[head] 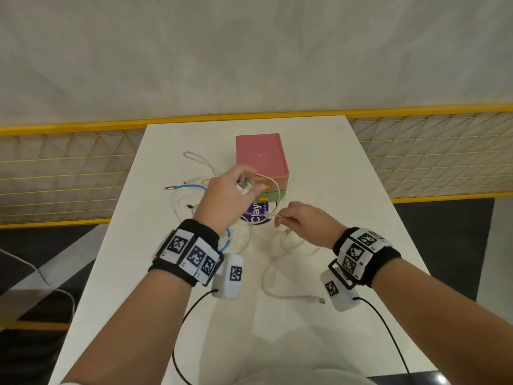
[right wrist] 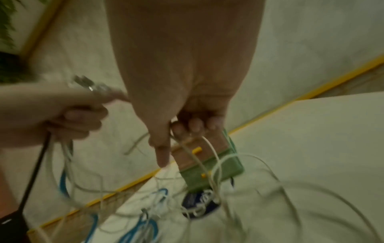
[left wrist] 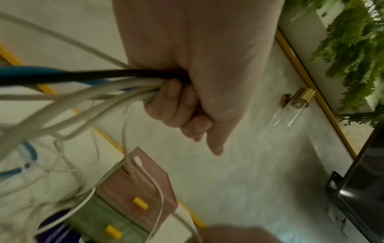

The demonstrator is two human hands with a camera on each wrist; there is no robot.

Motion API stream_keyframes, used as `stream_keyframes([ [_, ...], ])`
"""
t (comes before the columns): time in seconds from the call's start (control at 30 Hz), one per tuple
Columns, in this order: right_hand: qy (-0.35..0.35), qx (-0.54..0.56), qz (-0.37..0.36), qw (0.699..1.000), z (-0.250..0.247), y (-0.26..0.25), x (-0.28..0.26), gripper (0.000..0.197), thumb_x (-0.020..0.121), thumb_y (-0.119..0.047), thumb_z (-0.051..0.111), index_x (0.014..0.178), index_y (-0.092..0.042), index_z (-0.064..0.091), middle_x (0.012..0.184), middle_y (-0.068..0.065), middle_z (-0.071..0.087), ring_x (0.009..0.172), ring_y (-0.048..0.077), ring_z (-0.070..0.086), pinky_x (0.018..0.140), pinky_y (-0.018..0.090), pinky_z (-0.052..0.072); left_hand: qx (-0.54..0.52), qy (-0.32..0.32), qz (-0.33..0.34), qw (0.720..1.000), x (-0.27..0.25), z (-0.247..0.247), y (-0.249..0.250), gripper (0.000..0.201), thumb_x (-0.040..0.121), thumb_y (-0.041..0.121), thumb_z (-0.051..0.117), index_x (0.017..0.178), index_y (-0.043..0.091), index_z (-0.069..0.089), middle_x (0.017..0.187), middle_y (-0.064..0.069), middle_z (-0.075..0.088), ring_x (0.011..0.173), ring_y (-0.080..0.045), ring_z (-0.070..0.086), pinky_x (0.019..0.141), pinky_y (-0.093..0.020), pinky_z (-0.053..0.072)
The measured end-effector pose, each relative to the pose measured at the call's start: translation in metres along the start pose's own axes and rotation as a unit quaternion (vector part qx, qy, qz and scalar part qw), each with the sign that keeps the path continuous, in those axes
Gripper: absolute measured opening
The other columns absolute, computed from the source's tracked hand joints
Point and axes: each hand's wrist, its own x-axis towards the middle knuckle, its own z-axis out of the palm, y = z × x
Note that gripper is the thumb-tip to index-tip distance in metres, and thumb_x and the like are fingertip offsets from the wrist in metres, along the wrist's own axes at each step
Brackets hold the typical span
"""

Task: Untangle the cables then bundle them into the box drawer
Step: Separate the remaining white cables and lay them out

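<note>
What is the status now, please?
Left hand grips gathered cables. Right hand pinches a white cable. Drawer box shut; loose cables across its front.

The box drawer (head: 261, 159) is set at the far middle of the tabletop (head: 347, 218). A round tub (head: 256, 215) is placed just before it. The cables (head: 194, 190) are spread left of and before the box. The left hand (head: 224, 193) is raised left of the box, the right hand (head: 302, 222) nearer, to the right.
</note>
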Motion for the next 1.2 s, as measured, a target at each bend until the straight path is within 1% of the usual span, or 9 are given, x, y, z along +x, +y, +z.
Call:
stream_keyframes([
  [0.1,0.055,-0.011,0.019,0.998,-0.023,-0.018,0.016,0.024,0.096,-0.019,0.045,0.105,-0.015,0.067,0.091,0.005,0.067,0.08,0.023,0.062,0.072,0.035,0.048,-0.018,0.017,-0.01,1.0,-0.005,0.011,-0.007,0.035,0.086,0.037,0.069,0.118,0.029,0.059,0.099,0.013,0.065,0.093,-0.01,0.06,0.078,-0.021,0.045],
  [0.17,0.149,0.052,-0.009,0.987,-0.038,-0.027,0.026,0.042,0.095,-0.011,0.047,0.137,-0.017,0.044,0.117,0.013,0.061,0.098,0.024,0.06,0.079,0.031,0.047,-0.048,0.044,-0.011,0.998,-0.006,0.011,-0.009,0.037,0.086,0.036,0.07,0.12,0.03,0.057,0.093,0.016,0.064,0.089,-0.006,0.059,0.076,-0.015,0.044],
  [0.27,0.136,0.118,-0.059,0.982,-0.051,-0.04,0.03,0.09,0.091,-0.001,0.05,0.148,-0.035,-0.011,0.159,0.004,0.013,0.142,0.014,0.027,0.096,0.02,0.04,-0.07,0.073,-0.013,0.995,-0.007,0.009,-0.014,0.032,0.085,0.034,0.071,0.115,0.03,0.059,0.085,0.019,0.062,0.08,0.002,0.058,0.068,-0.006,0.041],
  [0.37,0.054,0.061,-0.061,0.995,-0.04,-0.042,0.017,0.061,0.088,-0.003,0.052,0.142,-0.026,0.035,0.139,0.004,0.05,0.12,0.015,0.051,0.097,0.026,0.044,-0.085,0.092,-0.021,0.992,-0.009,0.011,-0.022,0.02,0.084,0.033,0.072,0.099,0.023,0.064,0.086,0.011,0.067,0.081,-0.004,0.06,0.071,-0.015,0.045],
  [0.43,-0.094,-0.029,-0.034,0.995,-0.021,-0.035,0.005,0.023,0.088,-0.015,0.058,0.11,-0.017,0.062,0.102,-0.001,0.066,0.085,0.014,0.057,0.08,0.029,0.045,-0.079,0.092,-0.031,0.992,-0.013,0.015,-0.028,0.018,0.084,0.033,0.073,0.091,0.019,0.064,0.084,0.006,0.068,0.082,-0.012,0.062,0.074,-0.024,0.048],
  [0.53,-0.291,-0.135,0.015,0.947,0.015,-0.028,-0.017,0.024,0.08,-0.039,0.067,0.089,-0.017,0.063,0.081,-0.009,0.056,0.077,0.014,0.051,0.07,0.028,0.039,-0.074,0.077,-0.05,0.993,-0.02,0.024,-0.032,0.019,0.084,0.033,0.073,0.088,0.018,0.063,0.08,0.007,0.065,0.08,-0.014,0.06,0.073,-0.023,0.045],
  [0.67,-0.349,-0.173,0.038,0.92,0.049,-0.026,-0.03,0.038,0.075,-0.045,0.071,0.094,-0.013,0.063,0.096,0.002,0.065,0.088,0.023,0.059,0.075,0.034,0.047,-0.074,0.061,-0.059,0.994,-0.03,0.036,-0.033,0.016,0.084,0.03,0.073,0.086,0.02,0.06,0.071,0.014,0.058,0.072,-0.011,0.054,0.062,-0.006,0.037],
  [0.97,-0.271,-0.015,0.034,0.962,0.058,-0.028,-0.033,0.033,0.083,-0.006,0.056,0.11,-0.02,0.042,0.092,0.011,0.065,0.073,0.022,0.056,0.068,0.035,0.046,-0.081,0.013,-0.06,0.995,-0.045,0.048,-0.033,0.017,0.083,0.034,0.072,0.085,0.025,0.059,0.076,0.012,0.06,0.074,-0.007,0.054,0.073,-0.024,0.044],
  [1.2,-0.046,0.277,0.037,0.959,0.018,-0.034,-0.031,0.04,0.087,0.013,0.043,0.109,-0.006,0.07,0.086,0.0,0.064,0.074,0.005,0.058,0.077,0.015,0.048,-0.149,0.035,-0.047,0.987,-0.047,0.028,-0.022,0.015,0.082,0.027,0.074,0.084,0.02,0.061,0.079,0.006,0.065,0.075,-0.009,0.057,0.074,-0.024,0.046],
])
